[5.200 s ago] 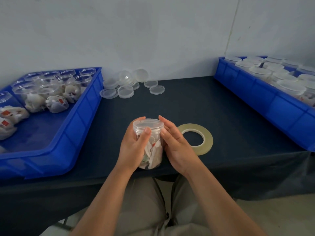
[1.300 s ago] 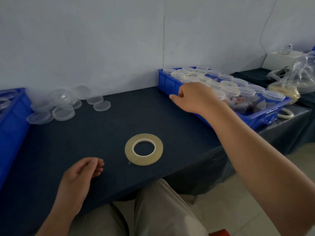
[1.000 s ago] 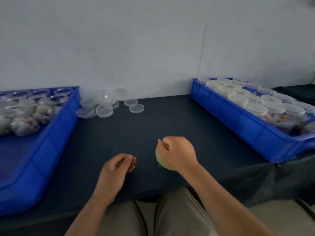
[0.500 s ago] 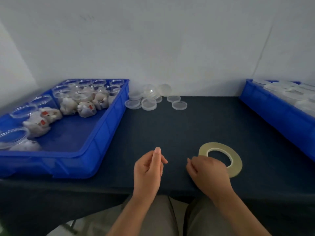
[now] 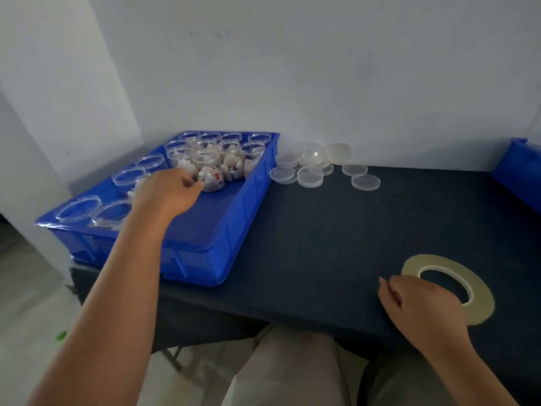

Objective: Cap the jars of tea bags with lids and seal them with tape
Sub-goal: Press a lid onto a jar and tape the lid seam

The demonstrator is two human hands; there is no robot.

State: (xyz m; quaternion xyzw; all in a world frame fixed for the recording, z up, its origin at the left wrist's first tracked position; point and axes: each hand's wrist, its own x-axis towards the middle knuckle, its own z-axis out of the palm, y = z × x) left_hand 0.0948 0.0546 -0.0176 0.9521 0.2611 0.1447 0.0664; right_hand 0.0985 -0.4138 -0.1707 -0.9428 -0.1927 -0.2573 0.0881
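Left hand [image 5: 164,193] shoots off the bench [image 5: 322,244] and into the blue tray [image 5: 205,259] at ten o'clock, fingers curling at an uncapped jar [image 5: 211,178] of tea bags; gripped or not, I cannot tell. Right hand [image 5: 418,303] rests loosely curled, holding nothing, by the tape [image 5: 480,303] at four o'clock. Loose lids [image 5: 310,177] wait at twelve. Many jars stand uncapped, so I judge plenty remains.

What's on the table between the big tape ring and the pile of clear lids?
Nothing. The head view shows only bare dark tablecloth between the tape ring and the lids.
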